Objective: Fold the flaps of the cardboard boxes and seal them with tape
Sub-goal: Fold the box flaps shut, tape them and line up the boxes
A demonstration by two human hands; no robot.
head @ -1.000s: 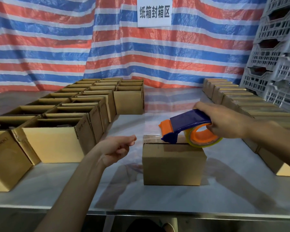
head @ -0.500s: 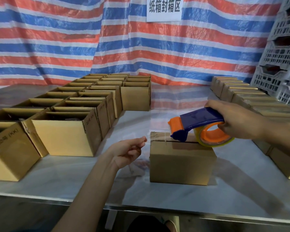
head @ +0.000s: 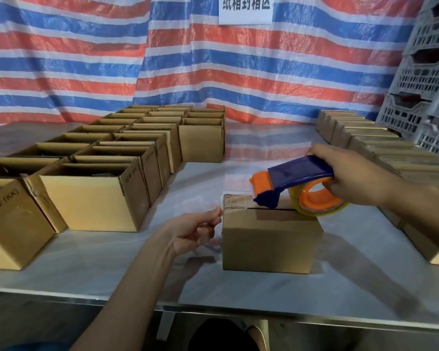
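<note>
— On the bench point(head: 112, 269), where's the closed box point(head: 271, 241)?
— Near the front edge, with bench showing either side. Open boxes point(head: 91, 198) stand left of it, tarp point(head: 86, 59) behind.
— Grips?
— Left grip point(head: 195, 230) pinches tape point(head: 236, 200) at its left edge; right grip point(head: 352, 178) clamps the dispenser point(head: 294, 181) on top.

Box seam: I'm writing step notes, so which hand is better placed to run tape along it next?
Right. The right hand grips the dispenser, which rests on the box top at the left end of the seam. The left hand only pinches the loose tape beside the box's left edge.
</note>
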